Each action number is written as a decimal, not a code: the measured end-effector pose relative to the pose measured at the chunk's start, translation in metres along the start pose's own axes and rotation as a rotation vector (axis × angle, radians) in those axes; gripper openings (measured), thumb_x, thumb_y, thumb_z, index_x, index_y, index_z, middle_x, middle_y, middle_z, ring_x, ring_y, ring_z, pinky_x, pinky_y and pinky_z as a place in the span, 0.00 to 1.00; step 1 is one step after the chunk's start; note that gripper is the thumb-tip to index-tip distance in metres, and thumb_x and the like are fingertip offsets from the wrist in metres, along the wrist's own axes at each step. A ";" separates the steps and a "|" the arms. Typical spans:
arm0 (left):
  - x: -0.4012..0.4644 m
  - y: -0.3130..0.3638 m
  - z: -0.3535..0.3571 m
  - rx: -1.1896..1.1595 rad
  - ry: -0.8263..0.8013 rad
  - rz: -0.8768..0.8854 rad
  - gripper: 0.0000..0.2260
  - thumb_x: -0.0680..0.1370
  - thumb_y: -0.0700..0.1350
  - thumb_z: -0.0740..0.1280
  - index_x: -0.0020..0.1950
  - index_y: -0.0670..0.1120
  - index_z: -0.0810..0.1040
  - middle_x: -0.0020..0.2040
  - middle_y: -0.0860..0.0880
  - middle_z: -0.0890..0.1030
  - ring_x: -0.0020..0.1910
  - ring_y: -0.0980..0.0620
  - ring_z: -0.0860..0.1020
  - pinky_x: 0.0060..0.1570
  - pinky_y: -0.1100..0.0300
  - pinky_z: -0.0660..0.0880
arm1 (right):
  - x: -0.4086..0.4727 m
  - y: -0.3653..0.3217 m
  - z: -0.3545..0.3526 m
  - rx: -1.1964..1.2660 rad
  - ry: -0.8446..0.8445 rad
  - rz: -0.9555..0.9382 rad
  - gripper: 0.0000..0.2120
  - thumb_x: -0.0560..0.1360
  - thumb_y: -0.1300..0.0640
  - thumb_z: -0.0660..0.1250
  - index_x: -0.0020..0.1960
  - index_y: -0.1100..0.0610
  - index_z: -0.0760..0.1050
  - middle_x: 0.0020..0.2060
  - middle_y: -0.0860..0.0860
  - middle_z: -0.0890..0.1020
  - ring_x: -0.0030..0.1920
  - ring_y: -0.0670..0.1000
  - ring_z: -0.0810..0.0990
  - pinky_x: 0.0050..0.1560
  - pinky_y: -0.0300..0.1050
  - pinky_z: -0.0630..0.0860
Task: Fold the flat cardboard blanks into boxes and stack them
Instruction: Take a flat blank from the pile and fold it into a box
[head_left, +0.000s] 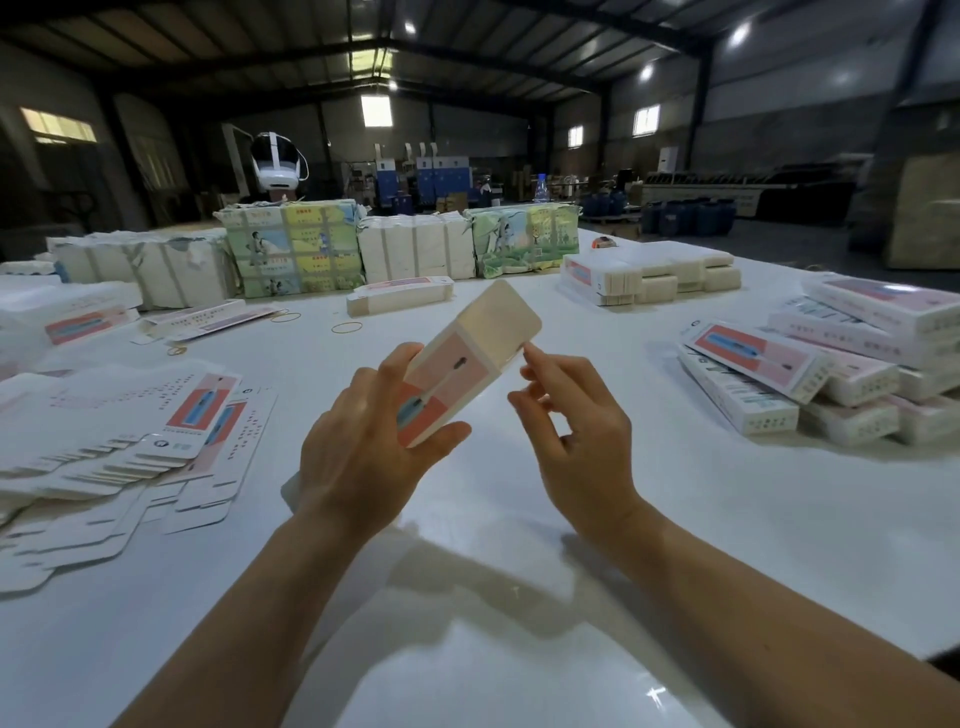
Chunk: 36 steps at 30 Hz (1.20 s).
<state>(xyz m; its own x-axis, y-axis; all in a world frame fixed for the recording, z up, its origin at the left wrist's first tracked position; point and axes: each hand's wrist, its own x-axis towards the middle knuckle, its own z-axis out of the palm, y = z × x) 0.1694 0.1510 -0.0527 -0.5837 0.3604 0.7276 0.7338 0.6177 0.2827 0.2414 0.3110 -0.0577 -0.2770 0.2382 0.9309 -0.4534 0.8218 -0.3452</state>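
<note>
My left hand (358, 447) grips a half-formed pink and white box (467, 358) above the white table (519, 519), thumb under its near end and fingers behind it. Its rounded top flap points up and away. My right hand (576, 431) is just right of the box, fingers loosely curled, fingertips at the flap's edge; whether they pinch it I cannot tell. A spread pile of flat blanks (130, 441) lies at the left. Folded boxes are stacked (831, 379) at the right.
Bundled packs of blanks (291, 249) line the far side of the table, with another flat stack (649, 275) at the back right and one (400, 296) in the middle. Rubber bands (347, 327) lie loose on the table. Warehouse machinery stands beyond.
</note>
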 end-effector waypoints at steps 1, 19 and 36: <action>0.000 -0.001 0.000 -0.001 -0.008 -0.006 0.32 0.67 0.70 0.53 0.68 0.58 0.56 0.57 0.44 0.76 0.45 0.46 0.79 0.37 0.53 0.76 | 0.000 0.000 0.000 0.004 0.008 -0.006 0.17 0.73 0.65 0.67 0.61 0.68 0.75 0.47 0.59 0.81 0.46 0.48 0.77 0.46 0.34 0.76; -0.003 -0.008 -0.005 0.086 -0.187 0.091 0.32 0.68 0.62 0.64 0.68 0.48 0.70 0.52 0.43 0.80 0.43 0.46 0.77 0.42 0.49 0.78 | -0.002 0.000 -0.004 -0.138 -0.257 -0.090 0.12 0.69 0.64 0.66 0.51 0.60 0.83 0.68 0.56 0.70 0.70 0.57 0.66 0.69 0.64 0.60; -0.010 0.011 0.006 0.145 -0.121 0.048 0.30 0.72 0.62 0.67 0.68 0.47 0.69 0.53 0.47 0.78 0.46 0.45 0.77 0.42 0.49 0.77 | -0.004 -0.012 0.002 0.186 -0.212 0.414 0.30 0.73 0.50 0.63 0.71 0.41 0.54 0.67 0.38 0.65 0.71 0.44 0.61 0.73 0.46 0.59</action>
<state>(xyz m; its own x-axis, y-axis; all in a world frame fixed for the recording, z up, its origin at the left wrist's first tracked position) 0.1809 0.1589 -0.0608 -0.5929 0.4677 0.6555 0.7091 0.6890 0.1499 0.2465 0.2996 -0.0580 -0.6229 0.3988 0.6730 -0.4067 0.5698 -0.7141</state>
